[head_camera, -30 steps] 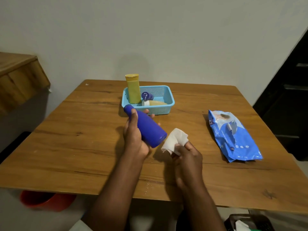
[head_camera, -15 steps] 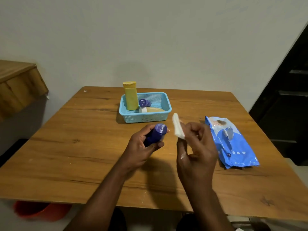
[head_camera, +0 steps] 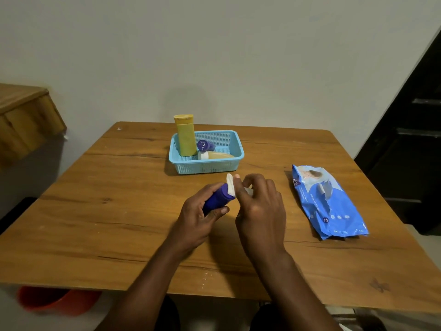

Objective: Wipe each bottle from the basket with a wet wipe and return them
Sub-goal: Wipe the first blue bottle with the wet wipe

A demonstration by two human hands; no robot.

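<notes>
Left hand [head_camera: 200, 211] grips the blue bottle [head_camera: 218, 199] above the surface [head_camera: 119, 211], just below the basket [head_camera: 206, 163] at 12 o'clock. Right hand [head_camera: 260, 206] pinches the wet wipe [head_camera: 231, 186] against the bottle's end. Wipe pack [head_camera: 327, 201] lies at 3 o'clock.

wooden table [head_camera: 119, 211] bears basket [head_camera: 205, 167], wipes pack [head_camera: 327, 201].
</notes>
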